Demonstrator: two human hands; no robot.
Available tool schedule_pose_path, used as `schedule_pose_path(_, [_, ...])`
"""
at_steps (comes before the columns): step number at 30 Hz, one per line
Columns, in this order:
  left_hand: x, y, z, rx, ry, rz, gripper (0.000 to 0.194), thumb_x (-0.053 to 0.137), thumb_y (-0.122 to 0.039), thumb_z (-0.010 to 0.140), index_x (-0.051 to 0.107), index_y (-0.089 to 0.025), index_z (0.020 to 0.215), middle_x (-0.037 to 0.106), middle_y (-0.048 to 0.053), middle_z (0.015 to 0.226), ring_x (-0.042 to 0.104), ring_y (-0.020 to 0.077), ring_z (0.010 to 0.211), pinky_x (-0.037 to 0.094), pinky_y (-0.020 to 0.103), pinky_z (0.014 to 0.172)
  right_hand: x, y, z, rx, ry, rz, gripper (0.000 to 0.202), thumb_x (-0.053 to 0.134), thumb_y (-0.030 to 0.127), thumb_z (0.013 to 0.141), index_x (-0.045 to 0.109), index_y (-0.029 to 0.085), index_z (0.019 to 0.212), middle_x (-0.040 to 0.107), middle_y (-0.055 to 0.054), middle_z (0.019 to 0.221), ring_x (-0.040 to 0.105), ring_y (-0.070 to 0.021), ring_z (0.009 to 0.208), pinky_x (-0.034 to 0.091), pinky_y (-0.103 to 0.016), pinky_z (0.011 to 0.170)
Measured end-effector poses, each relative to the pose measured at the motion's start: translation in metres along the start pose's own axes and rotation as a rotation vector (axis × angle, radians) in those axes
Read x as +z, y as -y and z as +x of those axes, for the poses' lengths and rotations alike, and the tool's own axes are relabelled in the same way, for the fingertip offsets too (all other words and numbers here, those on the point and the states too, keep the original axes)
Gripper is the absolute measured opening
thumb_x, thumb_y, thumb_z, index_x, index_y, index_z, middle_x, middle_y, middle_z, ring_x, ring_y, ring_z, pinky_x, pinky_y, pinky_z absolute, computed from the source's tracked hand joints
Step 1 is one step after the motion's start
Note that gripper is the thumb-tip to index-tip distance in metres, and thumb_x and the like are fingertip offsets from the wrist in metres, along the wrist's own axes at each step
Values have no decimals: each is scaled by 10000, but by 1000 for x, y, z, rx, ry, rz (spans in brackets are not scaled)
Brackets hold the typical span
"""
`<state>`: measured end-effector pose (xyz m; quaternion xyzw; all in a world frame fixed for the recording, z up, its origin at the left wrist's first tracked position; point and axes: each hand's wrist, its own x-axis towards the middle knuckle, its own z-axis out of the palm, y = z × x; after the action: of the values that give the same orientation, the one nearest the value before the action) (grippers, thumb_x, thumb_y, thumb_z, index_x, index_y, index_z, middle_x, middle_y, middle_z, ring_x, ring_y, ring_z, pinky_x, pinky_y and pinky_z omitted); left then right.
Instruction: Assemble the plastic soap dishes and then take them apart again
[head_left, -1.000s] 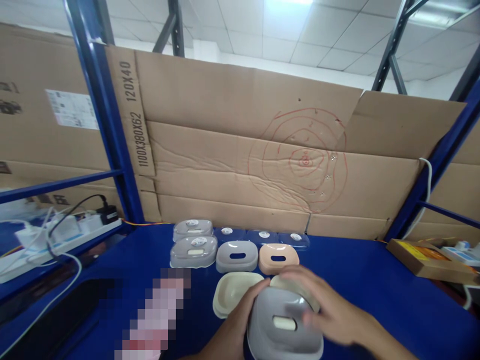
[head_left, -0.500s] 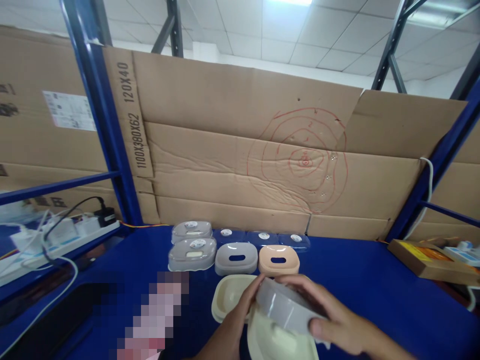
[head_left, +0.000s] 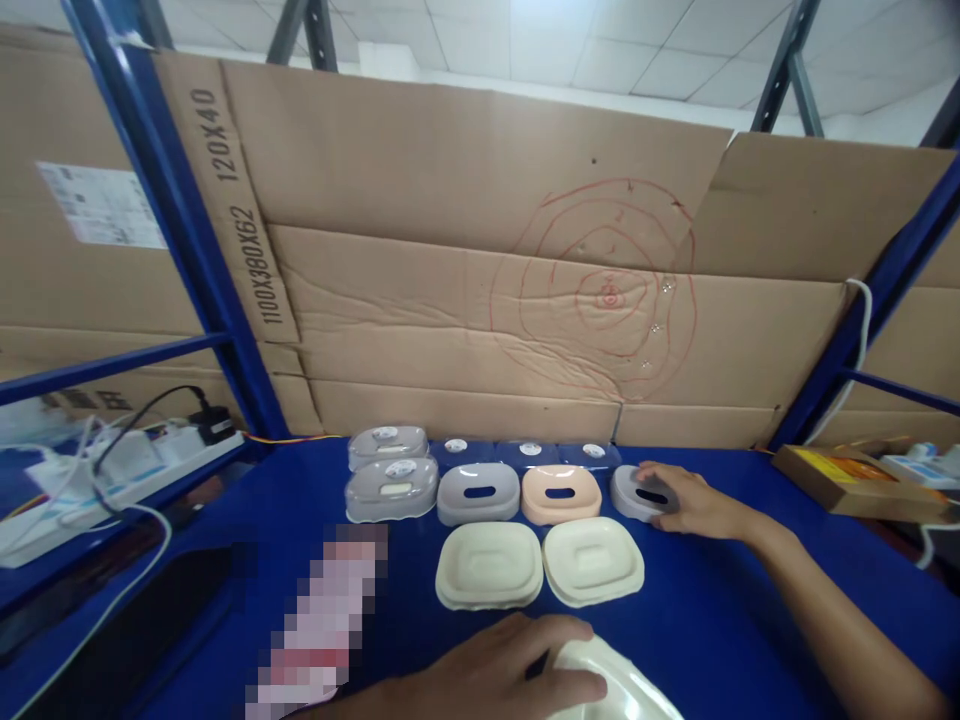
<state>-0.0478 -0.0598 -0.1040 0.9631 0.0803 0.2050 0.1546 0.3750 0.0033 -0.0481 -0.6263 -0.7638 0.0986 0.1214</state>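
Note:
At the right end of a row, my right hand (head_left: 694, 505) has its fingers round a grey oval plastic shell with a slot (head_left: 628, 495), down on the blue table. Low in the view, my left hand (head_left: 517, 665) grips the edge of a cream plastic tray (head_left: 611, 680), partly cut off by the frame. Between the hands and the back row lie two shallow cream trays, a left one (head_left: 489, 568) and a right one (head_left: 594, 562). Behind them sit a second grey slotted shell (head_left: 478, 505) and a peach slotted shell (head_left: 561, 508).
Clear-covered cases (head_left: 391, 500) with round stickers stand at the back left, beside flat clear lids (head_left: 530, 455). A power strip (head_left: 127, 500) with cables lines the left edge. An open cardboard box (head_left: 847, 490) lies at right. Cardboard (head_left: 450, 300) walls the back.
My right hand has carried the grey shell away from the cream tray to the right end of the row. My left hand has moved nearer with one tray, showing two others behind.

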Motion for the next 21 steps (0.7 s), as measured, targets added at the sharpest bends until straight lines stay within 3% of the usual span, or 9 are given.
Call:
schedule_pose_path(2, [-17, -12, 3, -50, 90, -50, 574, 717, -329, 1011, 490, -338, 1538, 523, 96, 1599, 627, 292, 1350, 532, 385, 1165, 8, 4, 2, -32, 32, -14, 656, 756, 406, 731, 684, 284, 1372, 527, -148, 1642, 435, -445, 1551, 332, -684, 1230])
schedule_pose_path(5, [-29, -18, 7, -49, 115, -147, 681, 815, -358, 932, 504, -284, 1534, 489, 130, 1622, 552, 317, 1454, 497, 396, 1208, 18, 12, 4, -109, 48, -26, 671, 727, 398, 791, 654, 293, 1450, 456, -141, 1698, 323, -418, 1619, 276, -676, 1267])
schedule_pose_path(13, [-23, -15, 6, -105, 100, -246, 788, 799, -599, 916, 510, -257, 1564, 457, 168, 1662, 510, 341, 1504, 463, 446, 1235, 42, 32, 6, -253, -21, 10, 578, 573, 511, 1019, 582, 300, 1556, 343, -160, 1752, 304, -423, 1624, 265, -726, 1264])
schedule_pose_path(17, [-26, -17, 6, -164, 7, -185, 796, 794, -660, 894, 523, -264, 1529, 511, 151, 1624, 528, 340, 1483, 456, 469, 1242, 42, 37, 8, -296, -38, 55, 572, 486, 575, 1068, 568, 316, 1572, 403, -127, 1728, 343, -395, 1614, 278, -691, 1285])
schedule_pose_path(21, [-27, -17, 7, -239, -199, -187, 717, 817, -574, 909, 480, -288, 1475, 521, 145, 1596, 522, 338, 1478, 471, 511, 1216, 24, 58, 0, -325, -127, 146, 560, 393, 548, 1118, 501, 313, 1614, 420, -93, 1727, 354, -323, 1620, 297, -618, 1313])
